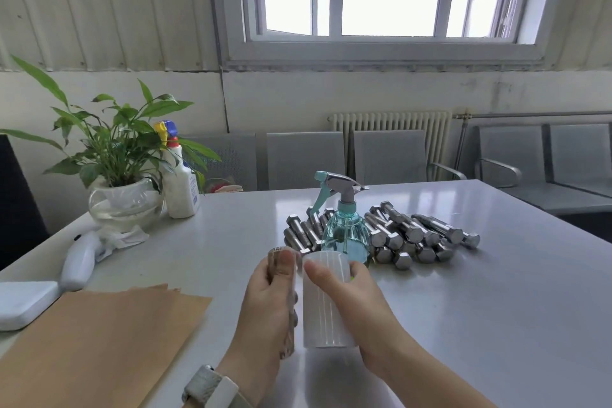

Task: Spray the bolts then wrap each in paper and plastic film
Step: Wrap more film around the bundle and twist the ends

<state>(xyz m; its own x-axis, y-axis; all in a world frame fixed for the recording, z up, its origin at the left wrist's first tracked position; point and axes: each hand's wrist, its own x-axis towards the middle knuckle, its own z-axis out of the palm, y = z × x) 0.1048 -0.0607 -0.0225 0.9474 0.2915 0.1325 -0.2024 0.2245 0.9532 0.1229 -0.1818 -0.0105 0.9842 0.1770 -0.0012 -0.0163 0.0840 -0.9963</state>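
Observation:
My left hand (268, 301) grips a bolt wrapped in brown paper (285, 338), held upright in front of me. Right beside it, my right hand (351, 295) grips an upright roll of plastic film (323, 315); film from the roll lies over the wrapped bolt. Behind the hands a teal spray bottle (344, 232) stands on the white table (463, 308). Around the bottle's far side lies a pile of several bare steel bolts (414, 237). A stack of brown paper sheets (99, 338) lies at the near left.
At the far left of the table stand a potted plant in a glass bowl (122, 202) and a white cleaner bottle (180, 185). A white handheld device (77, 263) and a white flat box (23, 303) lie near the paper. Metal chairs (387, 156) stand behind the table.

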